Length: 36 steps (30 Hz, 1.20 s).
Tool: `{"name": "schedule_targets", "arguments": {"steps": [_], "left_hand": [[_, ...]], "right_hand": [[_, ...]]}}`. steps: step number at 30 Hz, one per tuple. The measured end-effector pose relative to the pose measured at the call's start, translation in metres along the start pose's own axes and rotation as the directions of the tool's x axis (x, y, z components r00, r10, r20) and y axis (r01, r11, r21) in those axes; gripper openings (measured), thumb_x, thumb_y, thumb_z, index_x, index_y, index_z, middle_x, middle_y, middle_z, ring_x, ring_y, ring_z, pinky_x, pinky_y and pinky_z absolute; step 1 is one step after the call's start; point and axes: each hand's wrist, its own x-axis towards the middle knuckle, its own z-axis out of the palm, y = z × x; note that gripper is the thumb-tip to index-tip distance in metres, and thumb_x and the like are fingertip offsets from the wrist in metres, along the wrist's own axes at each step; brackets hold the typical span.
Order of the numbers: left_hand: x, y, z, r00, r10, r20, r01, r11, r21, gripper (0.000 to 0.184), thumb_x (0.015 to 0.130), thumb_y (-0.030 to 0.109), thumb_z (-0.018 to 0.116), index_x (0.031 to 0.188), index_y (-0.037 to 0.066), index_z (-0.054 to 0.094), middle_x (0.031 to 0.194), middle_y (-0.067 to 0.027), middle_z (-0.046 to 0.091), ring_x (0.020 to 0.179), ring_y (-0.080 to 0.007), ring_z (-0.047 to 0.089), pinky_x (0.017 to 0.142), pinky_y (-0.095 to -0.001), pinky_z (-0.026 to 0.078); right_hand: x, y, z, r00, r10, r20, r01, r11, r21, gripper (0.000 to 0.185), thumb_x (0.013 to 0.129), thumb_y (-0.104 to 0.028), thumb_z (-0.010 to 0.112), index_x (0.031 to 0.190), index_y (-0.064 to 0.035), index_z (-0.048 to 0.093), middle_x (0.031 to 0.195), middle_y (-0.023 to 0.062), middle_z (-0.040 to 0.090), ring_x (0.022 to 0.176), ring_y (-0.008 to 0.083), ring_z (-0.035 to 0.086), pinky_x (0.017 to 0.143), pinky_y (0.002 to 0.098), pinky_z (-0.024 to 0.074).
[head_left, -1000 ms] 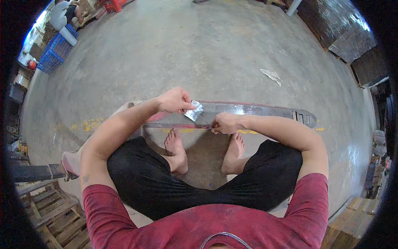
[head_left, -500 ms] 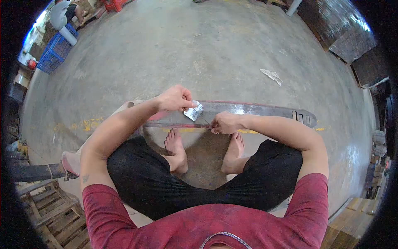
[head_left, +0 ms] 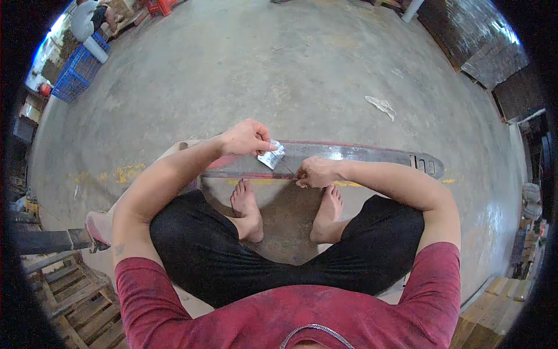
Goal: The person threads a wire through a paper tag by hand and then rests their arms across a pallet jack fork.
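Silver packet [head_left: 269, 159] is over the metal bar [head_left: 360, 155], my left hand [head_left: 249, 138] pinched on its edge, right hand [head_left: 317, 173] closed on a thin strand [head_left: 287, 168], and too hard a tug could, I'd guess, tear it loose.

1. The left hand [head_left: 250, 138] pinches a silver packet [head_left: 271, 156] at its upper corner, fingers bent together.
2. A thin dark strand [head_left: 287, 168] runs from the packet down to the fingertips of the right hand [head_left: 317, 173], which is curled around its end.
3. Both hands are above a long dark bar [head_left: 372, 155] with red edges, lying crosswise in front of the bare feet [head_left: 247, 212].
4. Beyond the bar, a crumpled white rag [head_left: 381, 108] lies on the grey floor [head_left: 279, 87].
5. At far left, another person [head_left: 86, 22] sits near a blue crate [head_left: 78, 72].
6. A wooden pallet [head_left: 72, 296] shows at lower left; brown boxes [head_left: 491, 308] stand at lower right.
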Motion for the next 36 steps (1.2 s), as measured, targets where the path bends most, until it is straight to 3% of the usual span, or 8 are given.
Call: {"name": "schedule_targets", "arguments": {"steps": [7, 23, 25, 31, 36], "left_hand": [[0.004, -0.006, 0.001, 1.000, 0.004, 0.000, -0.004, 1.000, -0.031, 0.026, 0.092, 0.027, 0.078, 0.090, 0.001, 0.073, 0.078, -0.0028, 0.071, 0.072, -0.0084, 0.065, 0.065, -0.0243, 0.053], [0.001, 0.002, -0.001, 1.000, -0.020, -0.024, 0.018, 0.996, -0.085, 0.025, 0.092, 0.024, 0.078, 0.088, 0.001, 0.071, 0.079, -0.0036, 0.072, 0.072, -0.0084, 0.066, 0.066, -0.0249, 0.055], [0.002, 0.001, 0.000, 1.000, -0.015, -0.017, 0.011, 0.986, -0.169, 0.024, 0.091, 0.022, 0.079, 0.090, -0.001, 0.071, 0.081, -0.0043, 0.072, 0.074, -0.0090, 0.067, 0.067, -0.0243, 0.055], [0.006, -0.003, 0.001, 0.999, 0.044, -0.010, -0.045, 0.954, -0.296, 0.019, 0.093, 0.014, 0.075, 0.098, -0.003, 0.069, 0.087, -0.0069, 0.074, 0.077, -0.0112, 0.070, 0.070, -0.0247, 0.057], [0.008, -0.004, 0.002, 0.997, 0.066, -0.043, -0.077, 0.911, -0.405, 0.021, 0.094, 0.018, 0.074, 0.098, -0.003, 0.071, 0.086, -0.0090, 0.074, 0.077, -0.0130, 0.070, 0.071, -0.0271, 0.058]], "right_hand": [[0.003, 0.000, 0.000, 0.999, 0.037, 0.028, -0.038, 0.999, 0.026, 0.026, 0.090, -0.028, 0.066, 0.094, -0.0035, 0.073, 0.086, 0.0213, 0.071, 0.086, 0.0398, 0.069, 0.076, 0.0481, 0.0528], [0.005, 0.004, 0.004, 0.999, 0.051, 0.001, -0.050, 0.992, 0.118, 0.024, 0.091, -0.028, 0.065, 0.093, -0.0055, 0.074, 0.087, 0.0206, 0.072, 0.086, 0.0388, 0.069, 0.076, 0.0485, 0.0529], [0.000, -0.002, -0.001, 1.000, 0.009, -0.021, -0.006, 0.992, 0.128, 0.025, 0.096, -0.025, 0.063, 0.098, -0.0008, 0.071, 0.075, 0.0115, 0.070, 0.069, 0.0213, 0.070, 0.067, 0.0401, 0.0533], [0.003, -0.004, -0.005, 0.996, 0.083, 0.013, -0.084, 0.978, 0.190, 0.028, 0.098, -0.029, 0.063, 0.100, -0.0026, 0.072, 0.073, 0.0101, 0.070, 0.069, 0.0197, 0.069, 0.066, 0.0393, 0.0527], [-0.001, -0.008, -0.006, 0.996, 0.092, 0.002, -0.090, 0.969, 0.232, 0.029, 0.099, -0.030, 0.062, 0.101, -0.0022, 0.071, 0.073, 0.0081, 0.069, 0.069, 0.0178, 0.069, 0.066, 0.0387, 0.0526]]}}
